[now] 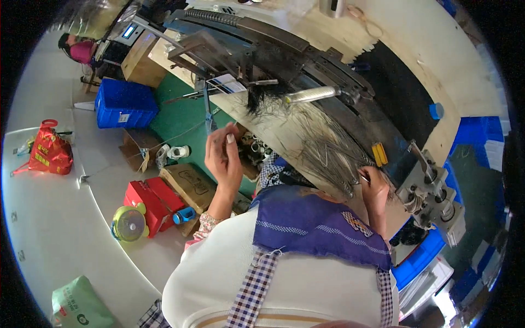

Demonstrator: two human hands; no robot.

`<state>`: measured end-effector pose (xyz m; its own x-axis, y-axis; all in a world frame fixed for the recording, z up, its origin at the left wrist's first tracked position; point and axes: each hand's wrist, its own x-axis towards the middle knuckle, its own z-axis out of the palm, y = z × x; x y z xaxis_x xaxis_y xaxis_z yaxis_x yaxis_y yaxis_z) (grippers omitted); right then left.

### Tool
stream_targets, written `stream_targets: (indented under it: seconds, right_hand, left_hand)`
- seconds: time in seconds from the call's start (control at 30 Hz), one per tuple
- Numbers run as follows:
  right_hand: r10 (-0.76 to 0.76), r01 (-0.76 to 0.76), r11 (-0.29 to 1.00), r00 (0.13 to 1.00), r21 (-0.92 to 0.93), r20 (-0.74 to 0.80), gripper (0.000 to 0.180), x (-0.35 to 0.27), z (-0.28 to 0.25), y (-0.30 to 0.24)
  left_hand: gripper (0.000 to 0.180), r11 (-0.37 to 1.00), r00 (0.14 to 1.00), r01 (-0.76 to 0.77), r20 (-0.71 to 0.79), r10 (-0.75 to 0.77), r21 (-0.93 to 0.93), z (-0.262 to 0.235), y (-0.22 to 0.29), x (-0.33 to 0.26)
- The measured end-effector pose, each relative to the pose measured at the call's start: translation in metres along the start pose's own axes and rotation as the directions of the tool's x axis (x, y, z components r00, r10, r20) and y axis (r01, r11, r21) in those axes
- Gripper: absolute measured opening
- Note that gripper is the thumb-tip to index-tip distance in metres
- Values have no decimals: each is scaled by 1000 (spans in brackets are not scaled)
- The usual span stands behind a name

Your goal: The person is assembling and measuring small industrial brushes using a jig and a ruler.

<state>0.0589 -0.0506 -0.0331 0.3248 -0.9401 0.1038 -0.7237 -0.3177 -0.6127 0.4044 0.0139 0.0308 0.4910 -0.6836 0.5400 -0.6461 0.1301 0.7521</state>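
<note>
— So, nearest to the camera, what do you see?

— Closest is the person's own chest in a white top with a blue cloth [311, 224] over it. Just above it the right hand [375, 188] is closed in a pinch on the lower ends of a bundle of thin grey wires [322, 147]. The wires fan out from a dark tuft higher on the wooden bench [383, 33] and lie across its near edge.

— And the left hand?

— The left hand [223, 156] is raised beside the bench edge, fingers curled together with the thumb on top. It seems to pinch something thin, but I cannot tell what.

— Is there room around the hands?

— On the right it is tight: a grey metal fixture [432, 191] stands just beside the right hand. On the left the hand is over open floor. Below it are a red box [147, 199], a round yellow-green object [129, 223] and cardboard boxes.

— Farther away?

— A long dark metal machine [262, 44] crosses the bench. Beyond the bench edge, on the floor, stand a blue crate [124, 104] and a red bag [49, 153], well apart.
</note>
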Motion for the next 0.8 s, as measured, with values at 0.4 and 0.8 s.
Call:
stream_targets:
  seconds: [0.4, 0.8]
  right_hand:
    - [79, -83, 996, 992, 32, 100, 26, -7, 3, -10]
    - [298, -279, 943, 951, 183, -80, 12, -35, -25, -26]
  left_hand:
    - [67, 624, 973, -139, -10, 229, 769, -6, -33, 21]
    - [70, 482, 899, 383, -197, -391, 788, -107, -151, 54]
